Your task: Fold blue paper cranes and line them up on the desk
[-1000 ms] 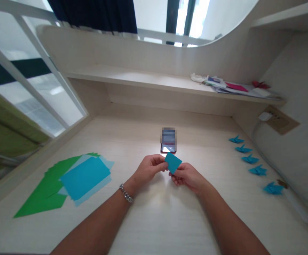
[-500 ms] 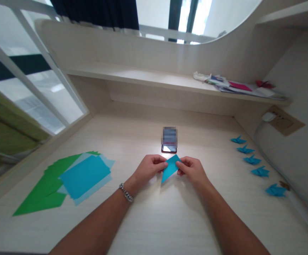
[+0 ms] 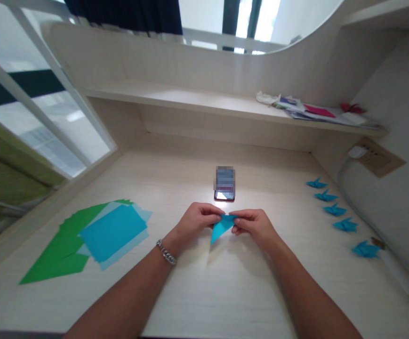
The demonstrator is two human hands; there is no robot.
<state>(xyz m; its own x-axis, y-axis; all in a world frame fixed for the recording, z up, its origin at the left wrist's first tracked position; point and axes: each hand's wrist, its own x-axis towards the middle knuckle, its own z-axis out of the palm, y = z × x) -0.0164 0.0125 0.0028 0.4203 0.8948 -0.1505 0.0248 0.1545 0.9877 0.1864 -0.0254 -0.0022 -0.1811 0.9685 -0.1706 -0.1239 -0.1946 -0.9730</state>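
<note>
A small blue sheet of origami paper [image 3: 221,228], folded to a narrow triangle, is pinched between both hands over the desk. My left hand [image 3: 201,217] grips its upper left corner with thumb and fingers. At the upper right corner, my right hand [image 3: 252,221] holds it the same way. The paper's top edge runs straight across between the fingertips, and its point hangs down toward me. Just beyond the hands lies a phone [image 3: 224,183] with a blurred screen.
On the left, blue paper sheets [image 3: 114,233] overlap a fan of green paper sheets [image 3: 54,252]. Several blue folded paper cranes [image 3: 334,209] line the right side, by a white cable [image 3: 350,200] running from a wall socket [image 3: 380,157]. Papers [image 3: 310,110] lie on the shelf above.
The paper's upper tip, which pointed up between the hands, is now folded down, leaving a straight top edge. Both hands stay close to where they were.
</note>
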